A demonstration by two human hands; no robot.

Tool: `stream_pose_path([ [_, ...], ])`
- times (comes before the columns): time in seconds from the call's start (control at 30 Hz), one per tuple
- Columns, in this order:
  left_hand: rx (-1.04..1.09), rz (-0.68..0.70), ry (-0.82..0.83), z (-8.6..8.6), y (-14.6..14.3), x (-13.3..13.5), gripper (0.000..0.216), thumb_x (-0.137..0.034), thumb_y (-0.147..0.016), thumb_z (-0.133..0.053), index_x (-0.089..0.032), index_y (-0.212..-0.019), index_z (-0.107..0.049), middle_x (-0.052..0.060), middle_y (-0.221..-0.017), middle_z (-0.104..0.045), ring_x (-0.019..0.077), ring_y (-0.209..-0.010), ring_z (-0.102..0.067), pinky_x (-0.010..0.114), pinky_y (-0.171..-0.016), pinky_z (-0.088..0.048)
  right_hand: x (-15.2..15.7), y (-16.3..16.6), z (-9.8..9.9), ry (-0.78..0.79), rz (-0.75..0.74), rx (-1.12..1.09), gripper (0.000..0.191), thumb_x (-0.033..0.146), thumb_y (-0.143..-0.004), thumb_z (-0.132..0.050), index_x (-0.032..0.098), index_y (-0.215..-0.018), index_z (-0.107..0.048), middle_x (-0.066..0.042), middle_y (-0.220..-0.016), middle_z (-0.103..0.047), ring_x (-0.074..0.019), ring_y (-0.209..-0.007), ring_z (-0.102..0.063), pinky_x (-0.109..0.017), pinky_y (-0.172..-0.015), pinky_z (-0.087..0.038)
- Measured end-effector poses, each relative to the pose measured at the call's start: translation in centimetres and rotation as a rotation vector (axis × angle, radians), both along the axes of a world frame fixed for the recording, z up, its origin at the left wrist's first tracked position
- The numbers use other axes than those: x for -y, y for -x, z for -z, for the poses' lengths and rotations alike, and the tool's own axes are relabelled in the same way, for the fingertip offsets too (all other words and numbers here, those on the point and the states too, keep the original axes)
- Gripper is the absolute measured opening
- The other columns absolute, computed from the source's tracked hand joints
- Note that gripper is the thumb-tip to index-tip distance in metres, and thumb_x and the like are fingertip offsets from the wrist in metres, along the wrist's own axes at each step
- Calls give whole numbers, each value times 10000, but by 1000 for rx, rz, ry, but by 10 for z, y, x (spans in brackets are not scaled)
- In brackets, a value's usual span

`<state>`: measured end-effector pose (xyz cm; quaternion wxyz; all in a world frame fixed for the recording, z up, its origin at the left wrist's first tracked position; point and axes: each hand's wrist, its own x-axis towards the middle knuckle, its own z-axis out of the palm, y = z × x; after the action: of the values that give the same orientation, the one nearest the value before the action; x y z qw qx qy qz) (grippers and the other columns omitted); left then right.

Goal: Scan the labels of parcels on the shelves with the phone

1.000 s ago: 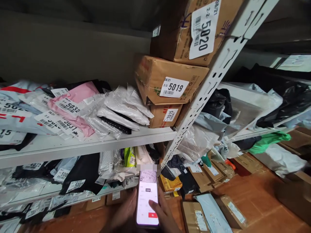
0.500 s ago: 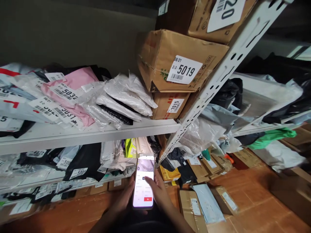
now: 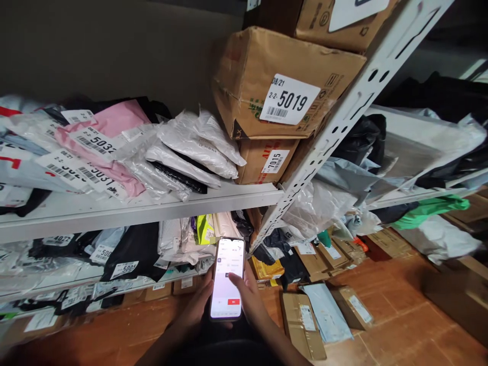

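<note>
A smartphone (image 3: pixel 226 287) with a lit white screen and a red button near its bottom is held upright at the lower middle. My left hand (image 3: pixel 199 301) is closed around its left edge. On the other side my right hand (image 3: pixel 249 297) grips the right edge, its thumb over the middle of the screen. Beyond the phone, a white metal shelf (image 3: pixel 160 209) bears plastic-wrapped parcels, among them a pink parcel (image 3: pixel 114 122) and white parcels (image 3: pixel 196 140). A cardboard box labelled 5019 (image 3: pixel 244 86) sits on a smaller box labelled 7015 (image 3: pixel 249 157).
A slanting white perforated post (image 3: pixel 305 178) divides the shelving. Below are a black parcel labelled 5005 (image 3: pixel 137 249) and a yellow-green parcel (image 3: pixel 205 226). On the tiled floor (image 3: pixel 396 310) lie a cardboard carton (image 3: pixel 295 317), a pale blue parcel (image 3: pixel 328 310) and several other packages.
The picture at the top of the phone screen has given way to a mostly white page. The phone sits slightly higher in view, still in both hands. The camera view has shifted a little.
</note>
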<state>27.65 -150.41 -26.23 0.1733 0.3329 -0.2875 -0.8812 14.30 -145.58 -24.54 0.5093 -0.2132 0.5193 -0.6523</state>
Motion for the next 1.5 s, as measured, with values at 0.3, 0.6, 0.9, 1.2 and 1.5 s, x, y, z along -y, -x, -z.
stream_pose_path([
  [0.3, -38, -13, -26, -14, 0, 7, 877, -576, -816, -544, -359, -1469, 0, 140, -1339, -528, 327, -943, -655, 373, -545, -579, -14, 12, 11, 15, -147, 150, 426, 355, -710, -604, 258, -1123, -641, -34, -1025, -721, -293, -928, -634, -420, -830, -464],
  [0.6, -57, -8, -30, -16, 3, 5, 860, -577, -798, -569, -347, -1468, -83, 127, -1326, -540, 333, -986, -638, 365, -552, -575, -8, 5, 2, 36, -104, 143, 360, 356, -668, -694, 256, -1012, -659, -12, -890, -733, -275, -809, -651, -413, -769, -476],
  [0.9, -137, 80, 40, -20, -3, 10, 910, -203, -694, -518, -375, -1459, -55, 49, -1293, -568, 336, -1037, -608, 371, -612, -576, -17, 11, 10, -3, -88, 191, 390, 247, -607, -607, 308, -984, -688, 25, -950, -739, -292, -945, -627, -401, -834, -441],
  [1.2, 35, 121, 88, -28, -2, 9, 1066, -101, -613, -555, -354, -1468, 28, 91, -1352, -502, 281, -940, -632, 391, -687, -570, -8, 6, 2, -31, -46, 212, 366, 313, -601, -650, 285, -962, -702, 9, -846, -753, -283, -774, -658, -388, -707, -470],
  [1.5, -149, 141, 15, -14, -5, 13, 1136, -145, -593, -526, -387, -1406, 230, 77, -1407, -445, 299, -1032, -595, 364, -664, -566, -8, 10, 5, -20, -125, 128, 447, 399, -581, -810, 208, -963, -678, -27, -832, -743, -260, -775, -652, -344, -675, -466],
])
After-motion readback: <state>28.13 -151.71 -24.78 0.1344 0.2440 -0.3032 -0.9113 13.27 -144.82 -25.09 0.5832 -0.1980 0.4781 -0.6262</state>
